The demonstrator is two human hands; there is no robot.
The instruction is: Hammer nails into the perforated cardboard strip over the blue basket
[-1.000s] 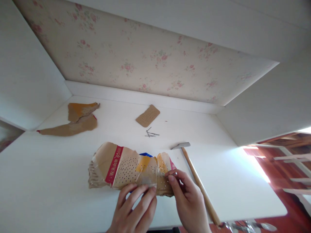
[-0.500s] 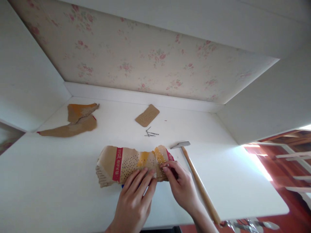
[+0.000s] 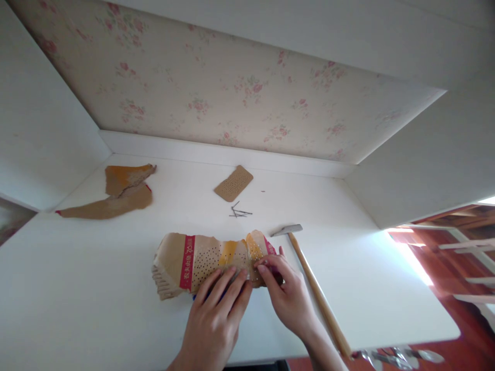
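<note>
A crumpled piece of brown cardboard (image 3: 207, 255) with a red printed band, orange patches and many small punched holes lies before me. My left hand (image 3: 218, 309) rests on its near edge, fingers stretched out and flat. Over the right part of the cardboard, my right hand (image 3: 284, 286) has thumb and forefinger pinched together. What sits between those fingertips is too small to make out. A bit of something blue shows under the cardboard beside my left fingers. Just to the right lies a hammer (image 3: 317, 286) with a wooden handle, its metal head pointing away from me.
Several thin nails (image 3: 240, 211) lie beyond the cardboard. Behind them is a small brown perforated card (image 3: 234, 184). Torn cardboard scraps (image 3: 124, 196) lie at the back left. White panels and a flowered back wall (image 3: 232, 103) enclose the white tabletop (image 3: 96, 288).
Both hands stay in nearly the same place on the cardboard. My right hand's fingers have shifted slightly, one fingertip now raised. The view has moved a little.
</note>
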